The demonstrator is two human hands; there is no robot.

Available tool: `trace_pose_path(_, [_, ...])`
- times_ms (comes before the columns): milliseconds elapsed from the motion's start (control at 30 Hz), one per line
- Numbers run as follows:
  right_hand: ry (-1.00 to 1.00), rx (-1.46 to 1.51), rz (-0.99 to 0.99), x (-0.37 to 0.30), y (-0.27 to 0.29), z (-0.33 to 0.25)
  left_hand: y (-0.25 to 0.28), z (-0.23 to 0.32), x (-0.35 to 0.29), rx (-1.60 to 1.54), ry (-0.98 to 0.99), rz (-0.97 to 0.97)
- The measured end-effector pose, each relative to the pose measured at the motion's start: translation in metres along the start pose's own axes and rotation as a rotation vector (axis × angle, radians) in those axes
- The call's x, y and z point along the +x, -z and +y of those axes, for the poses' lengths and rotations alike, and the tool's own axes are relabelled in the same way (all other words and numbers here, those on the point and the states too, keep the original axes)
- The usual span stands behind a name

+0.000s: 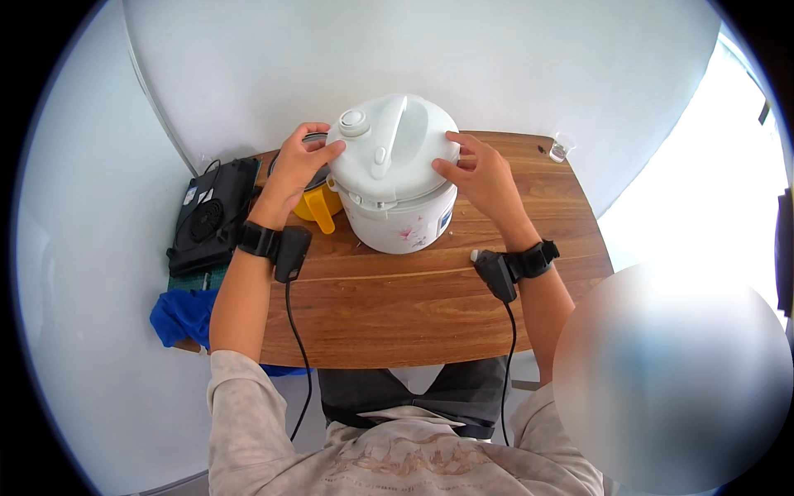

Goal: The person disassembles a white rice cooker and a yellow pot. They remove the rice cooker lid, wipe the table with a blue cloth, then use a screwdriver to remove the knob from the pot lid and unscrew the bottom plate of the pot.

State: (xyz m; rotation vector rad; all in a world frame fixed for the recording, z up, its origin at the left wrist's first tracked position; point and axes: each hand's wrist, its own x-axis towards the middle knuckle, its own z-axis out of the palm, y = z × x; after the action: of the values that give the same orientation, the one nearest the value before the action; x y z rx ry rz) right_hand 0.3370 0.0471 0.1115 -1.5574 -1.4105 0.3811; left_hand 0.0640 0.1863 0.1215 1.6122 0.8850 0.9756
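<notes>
A white rice cooker [389, 227] with a pink flower print stands upright at the back middle of the wooden table. Its domed lid [426, 140] is down, with a round steam vent on top at the left and a long handle ridge across it. My left hand [296, 165] grips the left side of the cooker, its thumb on the lid's edge. On the opposite side, my right hand [484, 174] holds the lid's rim with thumb and fingers spread. Some fingertips are hidden behind the cooker's sides.
Left of the cooker, partly behind my left forearm, stands a yellow pot [318, 207] with a handle. Farther left lies a black appliance [211, 219] with a fan grille and cord. A blue cloth [186, 314] hangs at the left edge. A small clear cup [560, 150] stands back right.
</notes>
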Motion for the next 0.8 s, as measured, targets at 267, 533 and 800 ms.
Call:
trace_pose_path(267, [-0.031,0.327,-0.021,-0.004,0.021,-0.024,0.013,0.027,-0.002,-0.398,0.041,-0.047])
trace_pose_path(533, [0.094,0.416,0.007,-0.031,0.023,-0.042,-0.010,0.080,-0.052,-0.432,-0.067,-0.108])
trace_pose_path(800, [0.217,0.240,0.083,-0.046,0.068,-0.043,0.005,0.112,-0.085,-0.198,-0.205,-0.222])
